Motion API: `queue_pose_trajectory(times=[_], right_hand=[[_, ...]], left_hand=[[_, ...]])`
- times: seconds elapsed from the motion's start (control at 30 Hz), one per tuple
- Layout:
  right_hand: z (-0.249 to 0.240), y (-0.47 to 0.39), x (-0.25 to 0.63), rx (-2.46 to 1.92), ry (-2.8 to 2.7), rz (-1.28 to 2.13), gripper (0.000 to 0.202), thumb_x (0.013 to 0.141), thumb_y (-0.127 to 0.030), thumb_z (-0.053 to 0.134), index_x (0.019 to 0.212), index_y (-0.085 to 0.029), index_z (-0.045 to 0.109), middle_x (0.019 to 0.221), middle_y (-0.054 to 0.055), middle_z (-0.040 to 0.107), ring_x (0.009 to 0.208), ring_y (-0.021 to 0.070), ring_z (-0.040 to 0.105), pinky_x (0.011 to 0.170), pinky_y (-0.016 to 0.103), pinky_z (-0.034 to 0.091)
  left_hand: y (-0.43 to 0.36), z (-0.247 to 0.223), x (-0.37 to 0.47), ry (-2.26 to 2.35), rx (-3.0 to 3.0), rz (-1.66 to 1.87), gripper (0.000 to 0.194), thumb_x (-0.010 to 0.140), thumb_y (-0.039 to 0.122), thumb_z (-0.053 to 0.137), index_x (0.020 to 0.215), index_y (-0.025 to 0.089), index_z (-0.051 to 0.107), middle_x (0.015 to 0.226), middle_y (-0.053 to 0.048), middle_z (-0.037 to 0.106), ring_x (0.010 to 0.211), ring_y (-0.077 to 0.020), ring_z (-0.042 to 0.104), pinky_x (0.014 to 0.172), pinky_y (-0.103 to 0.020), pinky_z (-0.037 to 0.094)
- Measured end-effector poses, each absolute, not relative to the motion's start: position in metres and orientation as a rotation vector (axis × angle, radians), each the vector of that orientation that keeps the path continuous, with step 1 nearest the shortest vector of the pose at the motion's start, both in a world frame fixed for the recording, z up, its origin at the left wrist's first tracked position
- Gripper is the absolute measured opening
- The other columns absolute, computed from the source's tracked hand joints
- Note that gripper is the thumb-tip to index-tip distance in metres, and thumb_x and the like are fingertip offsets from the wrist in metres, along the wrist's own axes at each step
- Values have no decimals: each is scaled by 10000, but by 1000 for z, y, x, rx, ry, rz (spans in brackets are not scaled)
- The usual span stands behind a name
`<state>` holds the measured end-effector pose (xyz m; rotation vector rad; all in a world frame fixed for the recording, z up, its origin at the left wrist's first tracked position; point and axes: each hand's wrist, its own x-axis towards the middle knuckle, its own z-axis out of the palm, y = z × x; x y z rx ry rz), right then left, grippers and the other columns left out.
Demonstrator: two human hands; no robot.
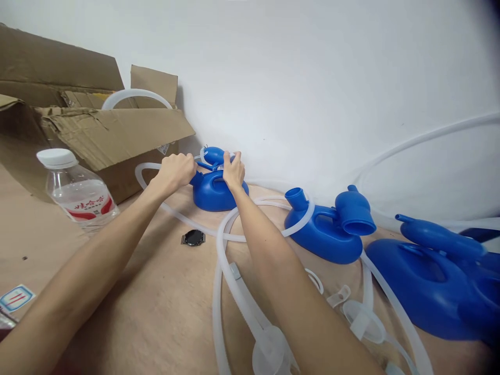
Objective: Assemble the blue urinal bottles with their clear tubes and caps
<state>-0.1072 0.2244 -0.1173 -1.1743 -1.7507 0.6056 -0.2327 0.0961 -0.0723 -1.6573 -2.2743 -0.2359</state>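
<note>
My left hand [177,172] is closed in a fist at the neck of a blue urinal bottle [219,195], which stands upright by the wall. What the fist wraps is hidden under its fingers. Curled at the top of the same bottle, by its handle, is my right hand [234,171]. A blue funnel-shaped piece [214,154] lies on top, behind the handle and between my hands. Clear tubing [195,226] loops around in front of the bottle and under my right forearm.
Two more blue urinal bottles [324,242] [414,291] stand at right. Clear plastic fittings [363,320] lie nearer. A black watch [194,238] is in the middle. At left are a water bottle [84,190], a numbered tag [16,298] and an open cardboard box [117,135].
</note>
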Motion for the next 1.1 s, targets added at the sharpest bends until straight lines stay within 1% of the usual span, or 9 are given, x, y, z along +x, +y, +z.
queue_pose_trajectory(times=[0.17,0.33,0.47,0.53,0.63,0.73,0.87,0.97,1.1], right_hand=[[-119,227,-108,-1148,-1707,597,438,1034,-656,355,1206,-278,496,1081,116,738,1135,372,703,1046,557,496],[-119,227,-107,-1140,-1697,606,441,1027,-645,380,1218,-263,490,1142,142,737,1144,372,696,1056,561,486],[-120,229,-102,-1084,-1616,758,417,1018,-630,420,1223,-273,489,1194,112,718,1221,323,668,1108,536,458],[-120,232,-98,-1057,-1571,827,412,1032,-601,391,1262,-269,471,1217,97,700,1206,281,676,1083,494,495],[-115,237,-86,-968,-1529,940,491,1028,-548,392,1414,-247,358,1329,117,631,1100,215,706,929,391,595],[-100,237,-63,-807,-1545,1038,617,973,-516,493,1489,-259,273,1401,120,564,1092,189,674,836,332,620],[-74,218,-17,-704,-1724,978,582,936,-519,515,1441,-268,369,1425,119,528,1173,235,617,806,343,625],[-59,186,18,-576,-1861,835,588,934,-500,527,1446,-246,390,1485,140,505,1227,275,606,910,430,616],[-49,140,57,-513,-1934,483,572,967,-493,536,1475,-255,427,1551,122,484,1461,304,444,1205,533,412]], left_hand=[[93,-73,-246,-2398,-1582,-405,505,1018,350,288,1247,34,608,1172,-335,680,1113,-502,670,884,-566,519],[88,-64,-271,-2511,-1527,-455,488,1006,296,302,1318,38,576,1165,-321,692,1092,-465,682,879,-532,528],[90,-59,-265,-2284,-1588,-501,541,971,272,397,1486,132,484,1359,-271,619,1231,-467,602,961,-592,502],[91,-57,-257,-2177,-1622,-521,525,961,220,385,1461,187,542,1421,-230,588,1288,-443,564,977,-577,502],[92,-53,-247,-2134,-1675,-521,474,958,200,371,1337,200,656,1372,-188,633,1298,-406,561,1010,-534,492],[91,-50,-238,-2098,-1740,-630,439,980,286,393,1311,195,667,1317,-159,677,1261,-377,597,1062,-498,465],[85,-43,-220,-1946,-1885,-933,589,1024,520,393,1495,190,522,1431,-141,615,1309,-329,583,1113,-429,450],[81,-34,-205,-1779,-1956,-984,683,1025,567,380,1573,163,443,1546,-173,514,1401,-345,514,1153,-456,417],[77,-22,-190,-1650,-2326,-1049,572,1021,561,385,1304,167,690,1215,-128,754,1139,-299,698,1047,-405,517]])
